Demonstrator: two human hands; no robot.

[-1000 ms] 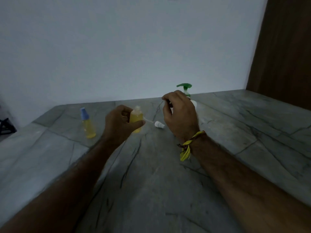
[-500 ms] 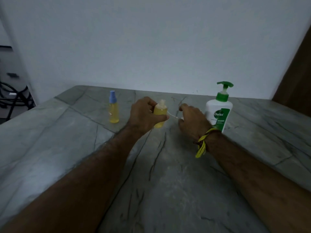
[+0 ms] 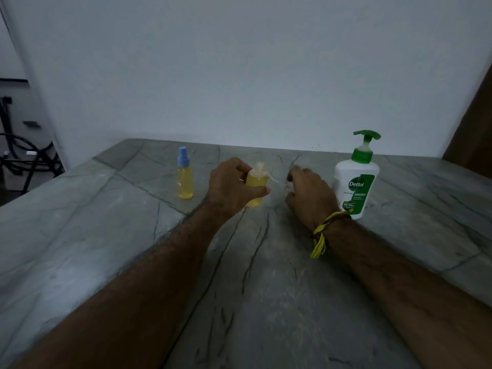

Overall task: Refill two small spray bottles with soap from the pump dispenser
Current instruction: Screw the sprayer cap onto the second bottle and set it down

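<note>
My left hand (image 3: 231, 189) grips a small uncapped spray bottle (image 3: 255, 186) of yellow liquid, upright on the grey stone table (image 3: 266, 302). A thin white dip tube (image 3: 274, 179) slants from the bottle's neck toward my right hand (image 3: 310, 199). That hand's fingers are curled over the tube's spray cap, which they hide. A second small yellow bottle with a blue spray cap (image 3: 185, 179) stands to the left. The white pump dispenser with a green pump (image 3: 356, 182) stands just right of my right hand.
A white wall runs along the table's far edge. Dark cables and a stand (image 3: 24, 155) sit past the table's left edge. A brown wooden panel (image 3: 476, 134) rises at the far right.
The view swung left, so the dispenser now shows fully at the right. My right hand dropped from near the pump to the spray cap beside the uncapped bottle. My left hand kept its grip.
</note>
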